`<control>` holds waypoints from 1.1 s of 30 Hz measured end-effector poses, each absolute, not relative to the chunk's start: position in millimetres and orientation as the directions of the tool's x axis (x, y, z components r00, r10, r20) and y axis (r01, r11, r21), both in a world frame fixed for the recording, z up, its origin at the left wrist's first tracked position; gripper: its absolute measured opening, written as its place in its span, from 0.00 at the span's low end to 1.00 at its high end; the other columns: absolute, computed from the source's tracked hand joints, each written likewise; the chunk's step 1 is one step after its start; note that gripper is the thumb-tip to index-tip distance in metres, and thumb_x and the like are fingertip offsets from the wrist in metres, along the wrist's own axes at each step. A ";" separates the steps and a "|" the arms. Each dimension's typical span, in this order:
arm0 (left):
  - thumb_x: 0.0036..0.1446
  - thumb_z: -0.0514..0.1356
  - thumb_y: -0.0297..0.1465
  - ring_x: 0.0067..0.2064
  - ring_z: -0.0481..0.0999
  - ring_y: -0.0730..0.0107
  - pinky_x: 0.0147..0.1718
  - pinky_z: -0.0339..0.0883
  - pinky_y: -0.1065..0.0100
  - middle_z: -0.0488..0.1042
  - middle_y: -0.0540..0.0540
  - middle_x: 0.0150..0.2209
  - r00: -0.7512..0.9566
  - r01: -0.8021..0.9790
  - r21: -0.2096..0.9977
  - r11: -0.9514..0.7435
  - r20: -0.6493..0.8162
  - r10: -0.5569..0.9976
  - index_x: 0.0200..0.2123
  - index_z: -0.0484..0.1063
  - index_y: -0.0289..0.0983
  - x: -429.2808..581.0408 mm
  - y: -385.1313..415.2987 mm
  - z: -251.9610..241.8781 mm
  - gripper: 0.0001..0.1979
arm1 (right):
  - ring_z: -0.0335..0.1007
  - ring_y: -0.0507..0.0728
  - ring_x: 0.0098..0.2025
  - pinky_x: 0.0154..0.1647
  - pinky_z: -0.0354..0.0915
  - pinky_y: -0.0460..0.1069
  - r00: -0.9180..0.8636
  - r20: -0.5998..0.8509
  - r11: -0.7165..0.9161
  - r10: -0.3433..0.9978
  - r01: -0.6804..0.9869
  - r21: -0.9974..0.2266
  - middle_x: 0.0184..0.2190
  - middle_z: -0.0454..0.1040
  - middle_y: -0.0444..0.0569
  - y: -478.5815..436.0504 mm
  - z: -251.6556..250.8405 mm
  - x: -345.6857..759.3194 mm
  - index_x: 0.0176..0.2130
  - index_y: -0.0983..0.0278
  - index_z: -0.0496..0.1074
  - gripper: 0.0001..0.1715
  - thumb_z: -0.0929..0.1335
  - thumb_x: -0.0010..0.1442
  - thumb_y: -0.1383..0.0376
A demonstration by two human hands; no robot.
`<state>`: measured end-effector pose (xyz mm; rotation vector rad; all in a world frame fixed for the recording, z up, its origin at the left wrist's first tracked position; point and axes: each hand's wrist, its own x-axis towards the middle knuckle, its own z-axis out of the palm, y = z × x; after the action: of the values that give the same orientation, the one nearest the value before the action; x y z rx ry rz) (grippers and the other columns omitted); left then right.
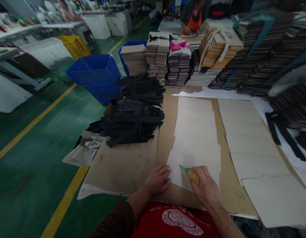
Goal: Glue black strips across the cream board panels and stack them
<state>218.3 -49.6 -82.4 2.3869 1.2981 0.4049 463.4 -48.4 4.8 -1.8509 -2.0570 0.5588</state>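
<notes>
My right hand [205, 185] is wrapped round a glue bottle [194, 177], yellowish with a green nozzle. The bottle is tilted, its nozzle pointing left over a row of overlapping cream panels [196, 145]. Whether the tip touches the panel cannot be made out. At the near left edge of that row, my left hand [158, 179] lies flat with its fingertips on the panel's border and holds nothing. A second row of overlapping cream panels [257, 145] runs along the right side of the brown board [165, 138].
Bundles of black strips [135, 120] lie on the table's left side. Tied stacks of panels [179, 62] line the back, with taller dark stacks [262, 49] at right. Blue bins [97, 74] stand on the green floor. A co-worker in an orange apron [194, 21] is behind.
</notes>
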 end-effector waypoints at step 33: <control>0.65 0.54 0.28 0.61 0.64 0.56 0.57 0.63 0.51 0.66 0.41 0.60 0.575 0.699 0.423 -0.576 0.146 0.805 0.57 0.65 0.38 257.1 63.6 -78.3 0.18 | 0.68 0.59 0.43 0.43 0.66 0.54 0.261 0.091 -0.107 0.961 0.656 -0.747 0.41 0.69 0.49 20.9 -16.2 491.4 0.45 0.62 0.67 0.23 0.67 0.56 0.50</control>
<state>257.1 63.6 -78.3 2.4906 1.2300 0.4672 491.4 20.9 -16.2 -1.8417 -1.4697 0.5610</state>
